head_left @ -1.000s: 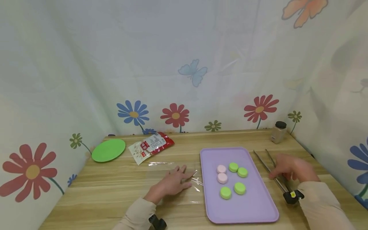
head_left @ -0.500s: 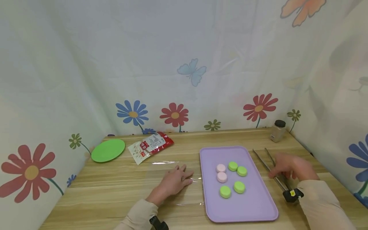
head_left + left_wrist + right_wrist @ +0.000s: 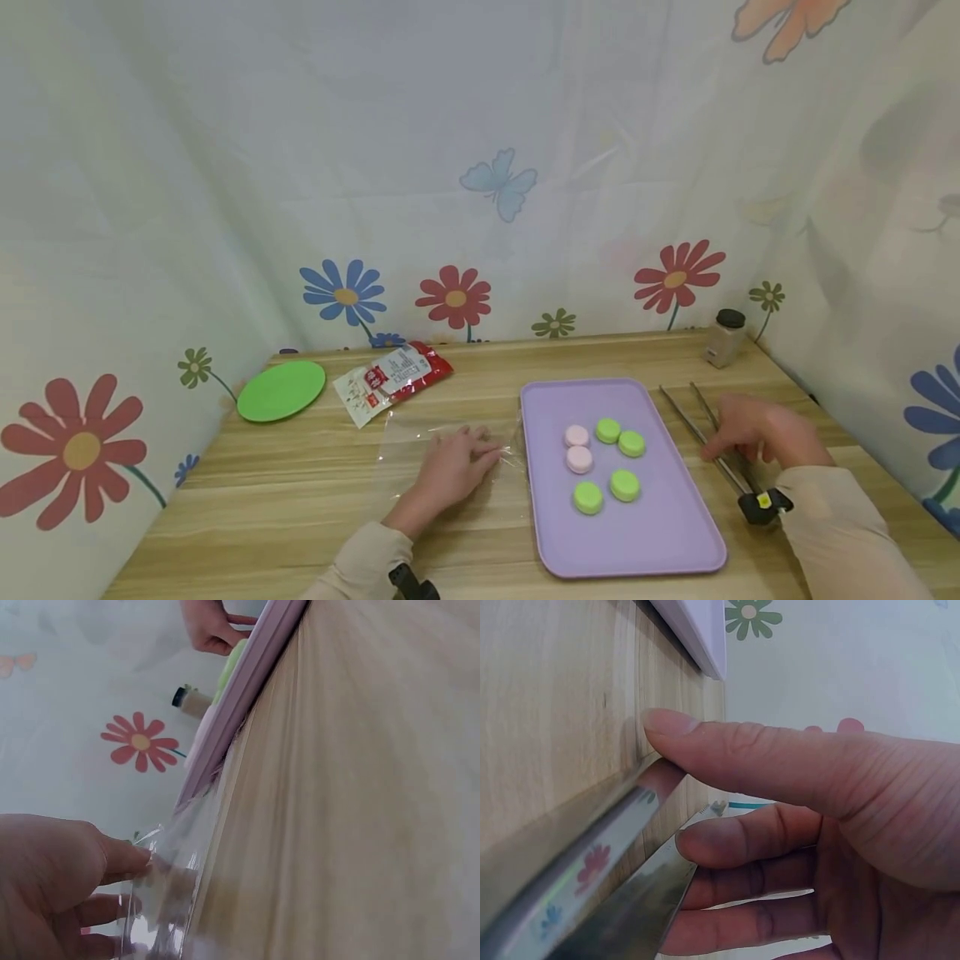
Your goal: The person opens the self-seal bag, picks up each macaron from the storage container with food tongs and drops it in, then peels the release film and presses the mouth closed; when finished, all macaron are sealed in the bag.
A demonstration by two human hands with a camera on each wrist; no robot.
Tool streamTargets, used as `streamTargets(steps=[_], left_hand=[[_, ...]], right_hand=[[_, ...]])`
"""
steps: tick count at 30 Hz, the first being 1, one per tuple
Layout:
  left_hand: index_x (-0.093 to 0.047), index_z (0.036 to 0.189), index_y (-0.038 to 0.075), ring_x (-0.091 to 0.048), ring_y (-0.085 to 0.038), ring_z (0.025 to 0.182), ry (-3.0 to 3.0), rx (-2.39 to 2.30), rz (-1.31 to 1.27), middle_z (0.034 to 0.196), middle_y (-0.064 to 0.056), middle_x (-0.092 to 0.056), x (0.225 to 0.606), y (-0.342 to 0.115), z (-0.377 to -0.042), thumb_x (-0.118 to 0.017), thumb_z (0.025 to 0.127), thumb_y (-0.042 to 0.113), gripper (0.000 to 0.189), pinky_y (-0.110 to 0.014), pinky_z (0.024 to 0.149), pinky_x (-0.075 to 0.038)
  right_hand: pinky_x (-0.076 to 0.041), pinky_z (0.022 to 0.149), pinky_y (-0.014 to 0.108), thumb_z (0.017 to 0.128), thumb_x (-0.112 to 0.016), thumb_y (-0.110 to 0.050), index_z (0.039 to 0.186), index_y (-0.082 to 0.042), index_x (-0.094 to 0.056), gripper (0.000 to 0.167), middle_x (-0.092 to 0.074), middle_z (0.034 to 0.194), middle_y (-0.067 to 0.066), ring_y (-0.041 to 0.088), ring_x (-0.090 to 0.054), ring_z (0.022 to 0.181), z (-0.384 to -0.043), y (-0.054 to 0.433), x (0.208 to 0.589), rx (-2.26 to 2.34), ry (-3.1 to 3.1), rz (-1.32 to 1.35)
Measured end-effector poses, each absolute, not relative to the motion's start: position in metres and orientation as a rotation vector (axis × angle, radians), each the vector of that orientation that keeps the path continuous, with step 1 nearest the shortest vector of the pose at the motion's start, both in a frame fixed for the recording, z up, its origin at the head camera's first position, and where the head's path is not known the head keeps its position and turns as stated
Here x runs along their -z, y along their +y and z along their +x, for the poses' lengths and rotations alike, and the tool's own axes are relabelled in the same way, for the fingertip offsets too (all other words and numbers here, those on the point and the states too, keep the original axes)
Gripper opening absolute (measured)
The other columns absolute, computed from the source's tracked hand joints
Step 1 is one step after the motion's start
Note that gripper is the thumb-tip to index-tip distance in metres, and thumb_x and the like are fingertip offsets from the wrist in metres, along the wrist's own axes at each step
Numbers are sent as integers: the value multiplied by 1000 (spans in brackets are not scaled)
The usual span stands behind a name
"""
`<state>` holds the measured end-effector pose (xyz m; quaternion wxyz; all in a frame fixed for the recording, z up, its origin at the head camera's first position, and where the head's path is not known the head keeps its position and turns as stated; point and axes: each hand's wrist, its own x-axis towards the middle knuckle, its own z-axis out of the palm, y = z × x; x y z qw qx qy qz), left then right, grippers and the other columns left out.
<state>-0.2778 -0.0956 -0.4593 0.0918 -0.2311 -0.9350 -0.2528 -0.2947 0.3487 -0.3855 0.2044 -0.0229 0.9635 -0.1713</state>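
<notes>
A clear plastic sheet or bag [image 3: 405, 458] lies on the table, left of the tray. My left hand [image 3: 453, 471] rests over it, its spread fingertips touching the film [image 3: 169, 892] in the left wrist view. At the right, my right hand [image 3: 765, 433] holds metal tongs [image 3: 690, 417], thumb on one arm and fingers at the other. The tongs' shiny arms [image 3: 604, 859] stand apart in the right wrist view. Between the hands, a lilac tray [image 3: 630, 542] bears two pale pink macarons [image 3: 579, 459] and several green macarons [image 3: 625, 485].
A red and white printed packet [image 3: 393, 379] lies behind the plastic. The green plate [image 3: 281, 392] stands at the back left, and a jar with a black lid [image 3: 723, 342] at the back right. A flowered curtain [image 3: 375, 167] closes off the table's back and sides.
The film under my left hand has shifted and rumpled, and its shiny creases lie differently. My left fingers have drawn in slightly. The right hand and tongs stay in place.
</notes>
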Motion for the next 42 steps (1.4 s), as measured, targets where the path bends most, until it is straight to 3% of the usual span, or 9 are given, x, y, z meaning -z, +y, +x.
streamTargets(steps=[4,8,18,24,34,42], left_hand=[[-77,111,12,-61,-38,120,-2687,850,-736,127,-14,-66,461,-99,-282,-71,93,22,20,-59,105,-42],[-78,108,11,-65,-32,114,-2693,885,-725,122,-10,-70,462,-102,-284,-73,92,19,19,-52,101,-47],[-77,111,9,-63,-37,117,-2683,862,-690,122,-12,-69,456,-99,-281,-67,95,19,21,-60,104,-41],[-77,106,6,-65,-33,114,-2604,1015,-645,118,-12,-71,453,-99,-281,-73,91,12,17,-51,100,-49],[-78,106,9,-66,-33,113,-2532,1212,-552,120,-14,-69,457,-104,-288,-74,91,16,17,-48,99,-50],[-78,107,8,-66,-26,114,-2493,1317,-457,119,-5,-71,457,-106,-291,-74,92,19,19,-44,101,-50]], right_hand=[[-56,53,41,78,-84,-39,78,-3,-62,42,-63,70,9,24,-62,62,-295,349,385,472,2697,-84],[-56,52,40,78,-84,-39,77,-3,-62,42,-63,69,9,23,-62,61,-294,349,386,465,2699,-92],[-56,54,41,78,-84,-40,78,-3,-62,43,-63,71,9,23,-62,63,-294,348,383,455,2695,-82],[-57,53,40,79,-83,-38,75,-3,-63,40,-63,69,9,22,-62,61,-292,346,381,448,2704,-91],[-58,55,42,80,-82,-32,77,-2,-60,37,-62,71,10,25,-63,61,-293,350,383,476,2691,-83],[-60,59,44,81,-82,-26,86,3,-55,40,-60,77,16,29,-64,64,-296,358,384,563,2688,-54]])
